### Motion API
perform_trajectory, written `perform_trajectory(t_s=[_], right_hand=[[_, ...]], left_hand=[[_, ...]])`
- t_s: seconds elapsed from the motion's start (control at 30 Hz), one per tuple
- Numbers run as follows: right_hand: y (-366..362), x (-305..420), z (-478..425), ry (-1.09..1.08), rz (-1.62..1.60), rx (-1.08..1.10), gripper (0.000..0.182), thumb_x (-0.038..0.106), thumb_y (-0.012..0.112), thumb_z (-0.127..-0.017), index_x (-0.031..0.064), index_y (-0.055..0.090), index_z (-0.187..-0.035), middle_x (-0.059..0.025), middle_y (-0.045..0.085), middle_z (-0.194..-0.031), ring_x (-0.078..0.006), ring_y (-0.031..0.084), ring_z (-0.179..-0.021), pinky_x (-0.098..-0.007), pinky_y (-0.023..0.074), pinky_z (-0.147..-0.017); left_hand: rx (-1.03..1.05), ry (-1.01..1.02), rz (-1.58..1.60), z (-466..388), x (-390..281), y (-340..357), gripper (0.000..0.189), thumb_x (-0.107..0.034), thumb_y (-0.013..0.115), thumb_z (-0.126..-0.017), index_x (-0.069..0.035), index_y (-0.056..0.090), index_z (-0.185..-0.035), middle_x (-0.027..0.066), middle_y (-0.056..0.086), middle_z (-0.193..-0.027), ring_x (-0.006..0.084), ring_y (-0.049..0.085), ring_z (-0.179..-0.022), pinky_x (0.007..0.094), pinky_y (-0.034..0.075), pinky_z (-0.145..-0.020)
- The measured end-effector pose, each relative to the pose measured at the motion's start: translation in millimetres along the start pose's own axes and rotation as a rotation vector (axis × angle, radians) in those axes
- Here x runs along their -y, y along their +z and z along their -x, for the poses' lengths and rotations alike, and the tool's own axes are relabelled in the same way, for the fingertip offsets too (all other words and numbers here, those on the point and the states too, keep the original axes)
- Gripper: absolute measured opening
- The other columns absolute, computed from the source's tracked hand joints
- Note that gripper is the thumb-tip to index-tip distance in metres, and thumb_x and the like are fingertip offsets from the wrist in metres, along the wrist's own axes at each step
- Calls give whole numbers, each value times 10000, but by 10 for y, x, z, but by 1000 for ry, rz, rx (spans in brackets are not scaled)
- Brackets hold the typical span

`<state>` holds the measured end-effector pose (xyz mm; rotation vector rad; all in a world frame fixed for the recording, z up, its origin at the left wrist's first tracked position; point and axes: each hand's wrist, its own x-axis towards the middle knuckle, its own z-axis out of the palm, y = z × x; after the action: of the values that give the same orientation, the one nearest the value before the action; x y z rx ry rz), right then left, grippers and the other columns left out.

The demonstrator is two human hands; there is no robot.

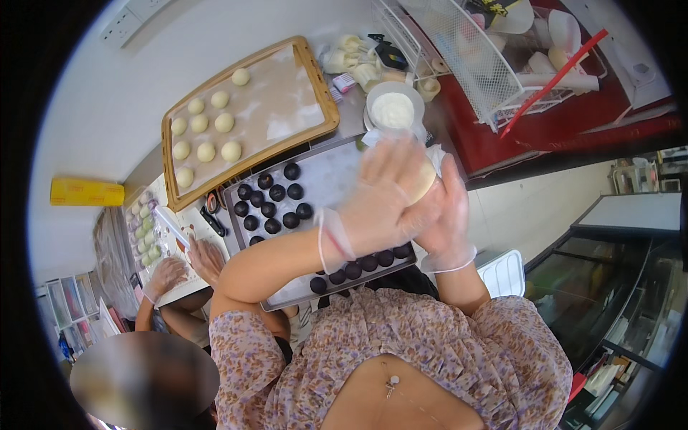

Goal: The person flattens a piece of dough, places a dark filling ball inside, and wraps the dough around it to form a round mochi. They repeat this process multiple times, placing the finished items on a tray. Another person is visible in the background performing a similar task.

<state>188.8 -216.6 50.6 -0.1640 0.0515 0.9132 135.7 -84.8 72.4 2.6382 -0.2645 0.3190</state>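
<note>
A pale, flat round of dough [423, 185] is pressed between my two hands, which wear clear plastic gloves. My left hand [379, 201], blurred by motion, lies flat over part of it with the fingers stretched out. From beneath and the right, my right hand [450, 215] cups the same round. Below both hands is a metal tray [330, 188] holding rows of dark balls [277, 192], some hidden by my left arm. Just beyond my fingers stands a bowl [416, 97] of white powder [393, 110].
A tan tray [279, 91] with several cream dough balls [206, 152] lies at the upper left. Scissors [213, 200] and a black-handled knife [214, 221] sit beside the metal tray. A co-worker's hands [207, 260] work at the left. A white wire rack [467, 59] stands upper right.
</note>
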Motion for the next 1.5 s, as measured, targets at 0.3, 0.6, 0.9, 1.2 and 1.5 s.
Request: perform_trajectory(t_s=[0.3, 0.6, 0.9, 1.2, 1.5], right_hand=[[173, -3, 16, -69, 46, -16, 719, 560, 224, -973, -12, 356, -1387, -154, 432, -1394, -286, 387, -1300, -419, 229, -1116], [-307, 352, -12, -368, 262, -345, 618, 481, 230, -1000, 4, 414, -1347, -135, 492, -1340, -265, 454, -1243, -390, 338, -1045], [-318, 503, 230, -401, 286, -340, 607, 449, 211, -1008, -12, 397, -1356, -142, 462, -1371, -279, 423, -1278, -406, 307, -1080], [-475, 666, 279, -431, 281, -391, 590, 430, 213, -1008, -14, 403, -1346, -164, 461, -1369, -305, 410, -1288, -426, 294, -1090], [-543, 736, 89, -430, 111, -396, 624, 465, 207, -997, -25, 427, -1316, -179, 471, -1351, -324, 411, -1275, -440, 282, -1089]], left_hand=[[-11, 11, 166, 189, -49, 62, 622, -331, 531, -903, -22, 338, -1407, 250, 303, -1449, 455, 233, -1354, 537, 156, -1099], [-222, -399, 517, -427, 677, 500, 351, -232, 518, -891, 7, 613, -1130, 214, 628, -1083, 336, 610, -1022, 370, 451, -902], [620, -325, -279, -1347, 990, 1157, 595, -482, 491, -794, -74, 599, -1214, 151, 586, -1249, 294, 470, -1261, 617, 114, -1062], [234, -257, -52, -1493, 1096, 929, 602, -156, 567, -745, -112, 478, -1339, 188, 654, -1026, 340, 608, -994, 387, 471, -875], [-36, 31, 476, -766, 518, 1106, 543, -152, 531, -815, 52, 447, -1311, 277, 509, -1266, 390, 495, -1185, 392, 380, -1022]])
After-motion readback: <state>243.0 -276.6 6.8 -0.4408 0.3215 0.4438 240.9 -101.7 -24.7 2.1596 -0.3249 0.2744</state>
